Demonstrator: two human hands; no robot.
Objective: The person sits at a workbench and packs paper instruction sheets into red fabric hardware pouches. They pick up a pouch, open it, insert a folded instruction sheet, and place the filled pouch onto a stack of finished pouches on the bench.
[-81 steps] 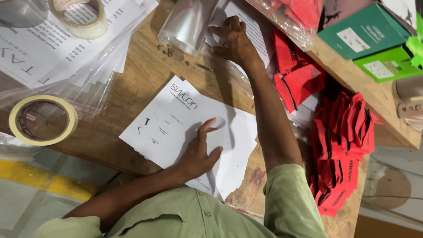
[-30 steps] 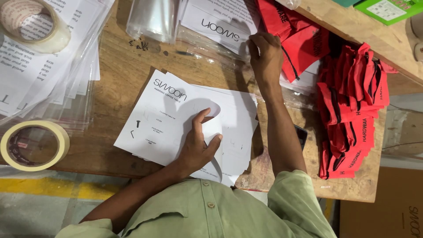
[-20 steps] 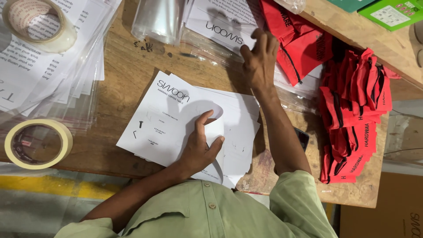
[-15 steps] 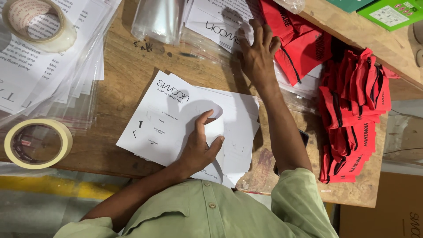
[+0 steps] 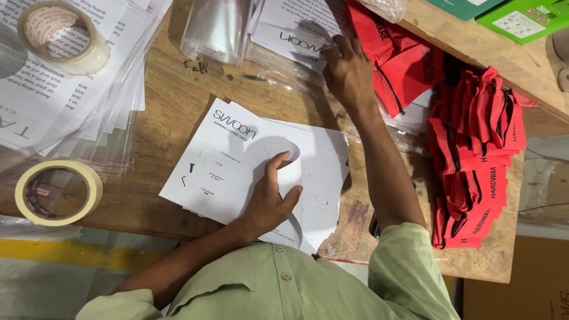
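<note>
My left hand (image 5: 269, 198) lies flat, fingers spread, on a small stack of white printed sheets (image 5: 225, 154) on the wooden table (image 5: 172, 106). My right hand (image 5: 349, 71) reaches across to the far side. Its fingers are curled on the edge of a white sheet (image 5: 290, 35), the top one of a second pile that lies among clear plastic sleeves. A heap of red pouches (image 5: 474, 154) with black zips lies just right of my right forearm.
A roll of cream tape (image 5: 56, 192) sits at the near left edge and a roll of clear tape (image 5: 62, 35) on printed sheets in plastic sleeves at far left. A clear bag roll (image 5: 216, 29) lies at the top. Green boxes (image 5: 521, 18) are at far right.
My right hand drew back towards me from the far pile, then slid out again onto its top sheet and curled its fingers. My left hand stayed on the near stack.
</note>
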